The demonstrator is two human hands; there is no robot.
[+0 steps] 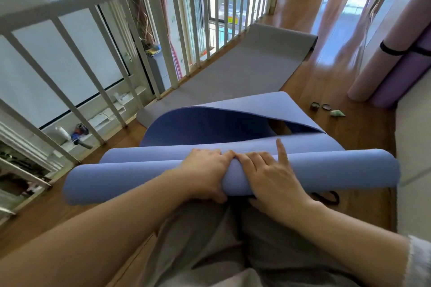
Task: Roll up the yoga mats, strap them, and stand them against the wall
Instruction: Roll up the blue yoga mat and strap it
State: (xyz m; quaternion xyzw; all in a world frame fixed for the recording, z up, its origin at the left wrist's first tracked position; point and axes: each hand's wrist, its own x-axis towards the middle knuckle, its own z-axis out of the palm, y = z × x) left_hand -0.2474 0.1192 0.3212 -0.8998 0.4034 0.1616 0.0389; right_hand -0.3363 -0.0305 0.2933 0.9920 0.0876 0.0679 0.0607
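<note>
The blue mat (144, 177) is lying across the lower centre of the frame, partly rolled, its loose end arching up behind the roll over the wooden floor (361, 137). The left hand (205, 175) is holding the roll in a closed grip, fingers over the top and thumb beneath. The right hand (270, 177), just beside it, is gripping the roll too, its thumb tucked under and its index finger sticking out straight. A black strap (326, 198) is peeking out below the roll at lower right, mostly hidden. A grey mat (245, 67) is lying flat beyond. At the right edge a pink roll (373, 65) and a purple roll (410, 77) are standing, cut off by the frame. The small objects (326, 106) near them are too small to identify.
</note>
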